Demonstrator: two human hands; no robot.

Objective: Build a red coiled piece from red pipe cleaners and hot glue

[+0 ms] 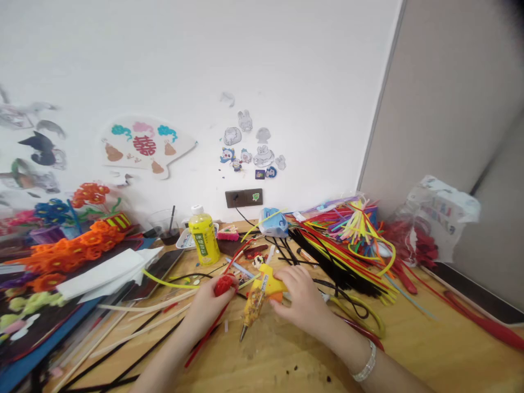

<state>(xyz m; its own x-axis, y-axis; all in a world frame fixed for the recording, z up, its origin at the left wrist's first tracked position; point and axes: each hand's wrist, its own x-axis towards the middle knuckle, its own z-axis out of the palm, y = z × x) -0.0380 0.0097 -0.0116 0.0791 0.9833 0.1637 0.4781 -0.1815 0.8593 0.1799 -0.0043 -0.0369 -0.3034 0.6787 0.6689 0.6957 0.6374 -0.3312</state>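
Note:
My left hand (209, 300) is closed around a red pipe-cleaner piece (225, 284) that is coiled into a small bundle. Its fingertips are partly hidden behind the wrist and palm. In my right hand (302, 297) is a yellow hot glue gun (257, 297), gripped at its handle, with the metal nozzle pointing down and toward me over the wooden table (270, 360). A red pipe cleaner (206, 338) runs along the table beneath my left hand. Just behind the glue gun sits a small figure with a pale face and dark markings (258, 261).
A yellow drink bottle (203, 234) stands behind my left hand. Black pipe cleaners (327, 262) and a colourful heap (356, 224) lie at the right. Orange pipe-cleaner flowers (73, 248) and white paper (106, 273) fill the left. A socket (244, 197) is on the wall.

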